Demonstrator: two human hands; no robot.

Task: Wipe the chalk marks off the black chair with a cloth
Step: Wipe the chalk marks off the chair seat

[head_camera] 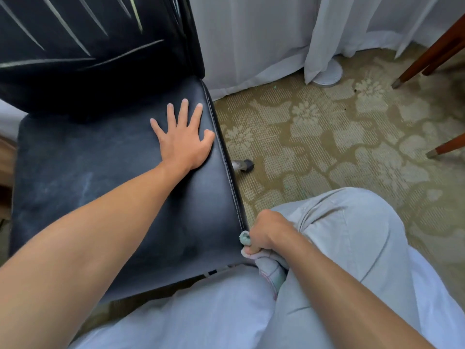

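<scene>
Clenched in the right hand is the cloth, a pale bunch with a bluish stained tip that sticks out above the thumb. This hand is at the front right corner of the chair, just beside the seat edge, and it rests against the person's knee in light trousers. I cannot tell if the cloth touches the seat itself.

From the head view, the left hand lies flat on the seat with the fingers spread and straight, near the right edge; it holds nothing. Its forearm crosses the seat from the lower left.

The seat is black and shiny, and a faint whitish haze covers its left and front parts, with one pale smear on the left side. On the backrest, at the top of the view, several long white chalk marks are clear; they run like thin rays across the black surface.

To the right of the chair is a carpet with a flower pattern. One metal chair foot stands on it just beside the seat edge. White curtains hang behind, and brown wooden legs enter from the right.
</scene>
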